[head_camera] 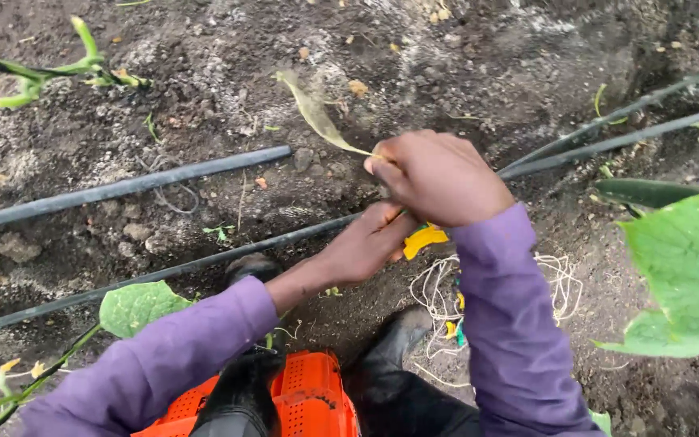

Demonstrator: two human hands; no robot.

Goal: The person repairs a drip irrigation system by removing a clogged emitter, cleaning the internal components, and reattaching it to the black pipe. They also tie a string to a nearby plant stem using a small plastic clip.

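Between the right hand's (440, 178) pinched fingertips: a limp yellowed leaf (314, 113), held by its thin stalk end, blade trailing up and away over the soil (414, 57). Fingers closed tight on the stalk, probably to keep the leaf taut and clear of the ground.

Just below that grip: left hand (366, 243), curled shut, touching a yellow tool (424, 239) that peeks out between both hands. Cannot tell how much of the tool sits in the palm, nor what kind it is. Hands meet right over the near hose (163, 273), likely where the plant's stem stands, though the stem itself is hidden.

Further out from the grip: far hose (123, 188) running parallel; loose pale twine (438, 291) heaped below the right sleeve with small coloured bits in it. Green leaves (689, 267) at right edge, a dark cucumber (645, 192) beside them.

Nearest the body: orange crate (309, 396), perforated top, contents not visible; dark boots (398, 340) alongside it.
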